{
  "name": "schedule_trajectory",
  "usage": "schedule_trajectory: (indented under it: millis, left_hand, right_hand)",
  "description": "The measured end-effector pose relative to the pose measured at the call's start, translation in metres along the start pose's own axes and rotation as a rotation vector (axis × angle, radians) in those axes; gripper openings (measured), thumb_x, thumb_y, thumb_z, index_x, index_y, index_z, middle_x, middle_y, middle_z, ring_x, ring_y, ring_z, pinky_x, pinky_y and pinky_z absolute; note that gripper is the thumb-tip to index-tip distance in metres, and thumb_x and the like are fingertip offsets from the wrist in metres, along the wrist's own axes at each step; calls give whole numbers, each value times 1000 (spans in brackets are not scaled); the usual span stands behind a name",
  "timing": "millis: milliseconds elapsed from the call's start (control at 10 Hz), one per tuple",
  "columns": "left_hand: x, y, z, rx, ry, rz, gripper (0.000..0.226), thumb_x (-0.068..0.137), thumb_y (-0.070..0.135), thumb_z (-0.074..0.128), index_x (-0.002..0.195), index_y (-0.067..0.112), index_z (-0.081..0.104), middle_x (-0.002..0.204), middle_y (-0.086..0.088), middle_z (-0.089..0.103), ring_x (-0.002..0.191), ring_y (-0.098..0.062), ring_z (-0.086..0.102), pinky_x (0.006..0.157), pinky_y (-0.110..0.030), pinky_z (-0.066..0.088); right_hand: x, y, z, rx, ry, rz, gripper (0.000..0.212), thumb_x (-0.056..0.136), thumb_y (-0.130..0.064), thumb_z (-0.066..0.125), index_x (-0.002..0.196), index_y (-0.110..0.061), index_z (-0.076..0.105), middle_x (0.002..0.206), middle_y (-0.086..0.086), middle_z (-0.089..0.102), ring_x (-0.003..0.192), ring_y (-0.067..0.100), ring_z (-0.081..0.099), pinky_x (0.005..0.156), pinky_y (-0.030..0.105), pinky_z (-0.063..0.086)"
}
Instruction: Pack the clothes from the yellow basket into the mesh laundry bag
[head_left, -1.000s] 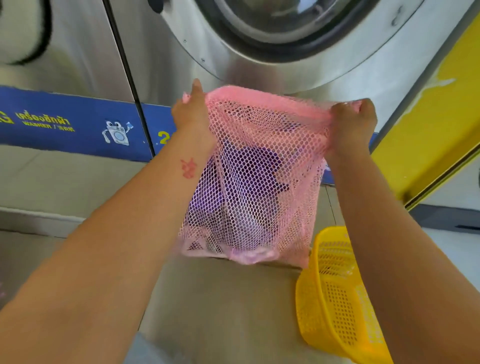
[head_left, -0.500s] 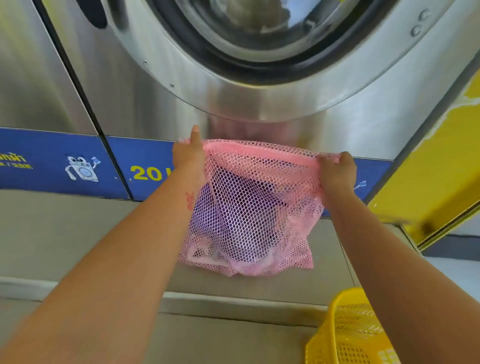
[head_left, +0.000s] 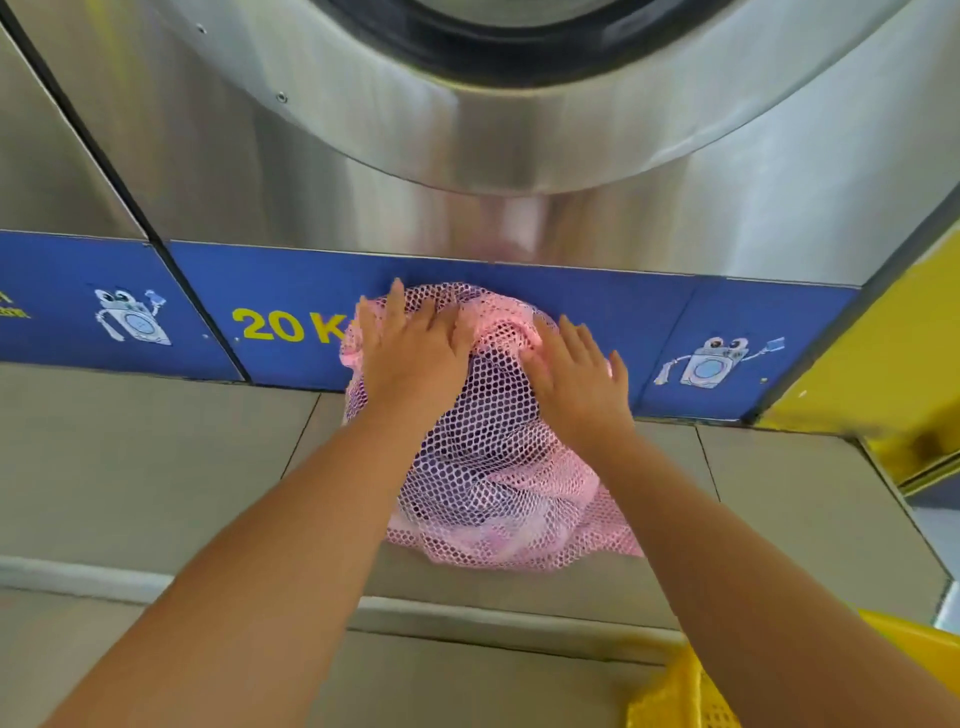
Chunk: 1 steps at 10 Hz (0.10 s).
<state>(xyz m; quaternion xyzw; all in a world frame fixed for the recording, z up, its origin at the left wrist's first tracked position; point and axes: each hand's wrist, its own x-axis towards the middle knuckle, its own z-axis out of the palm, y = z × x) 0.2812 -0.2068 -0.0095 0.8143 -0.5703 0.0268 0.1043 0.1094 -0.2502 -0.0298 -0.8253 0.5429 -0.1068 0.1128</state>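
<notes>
1. A pink mesh laundry bag (head_left: 498, 467) lies on the tiled ledge (head_left: 156, 457) in front of a big steel washing machine (head_left: 363, 171), its top end leaning against the blue strip (head_left: 597, 306) along the machine's base.
2. Dark purple clothes (head_left: 493, 395) show through the mesh; they fill the middle of the bag, while the near end lies flatter and looks mostly pink.
3. The person's left hand (head_left: 410, 353) rests palm-down on the upper left of the bag. Its fingers (head_left: 397, 306) lie loosely side by side and reach up over the bunched top edge, flat on the mesh rather than pinching it.
4. The right hand (head_left: 576, 374) lies palm-down on the upper right of the bag, fingers (head_left: 587, 338) slightly spread and pointing away from the person, flat on the net.
5. Between the two hands the top of the bag is gathered into a crumpled pink fold (head_left: 498, 317). I cannot tell from here whether the mouth is shut.
6. Both bare forearms stretch forward from the bottom of the view, one on each side of the bag.
7. The yellow basket (head_left: 691, 686) stands at the lower right, below the ledge and well apart from the bag; only a corner of its perforated wall shows, so I cannot tell what is in it.
8. The blue strip carries yellow "20 K" lettering (head_left: 288, 325), partly hidden by the bag, and cartoon washer stickers (head_left: 714, 358) at either side.
</notes>
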Motion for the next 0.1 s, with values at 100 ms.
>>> schedule_trajectory:
  millis: [100]
  left_hand:
    - [-1,0,8,105,-130,-25,62,106,52,6,161,29,20,170,-1,19,159,-30,-3,120,-59,-17]
  right_hand:
    - [-4,8,6,-99,-86,-7,58,99,-55,5,153,-35,-1,164,-3,-3,151,19,-9,120,52,-4]
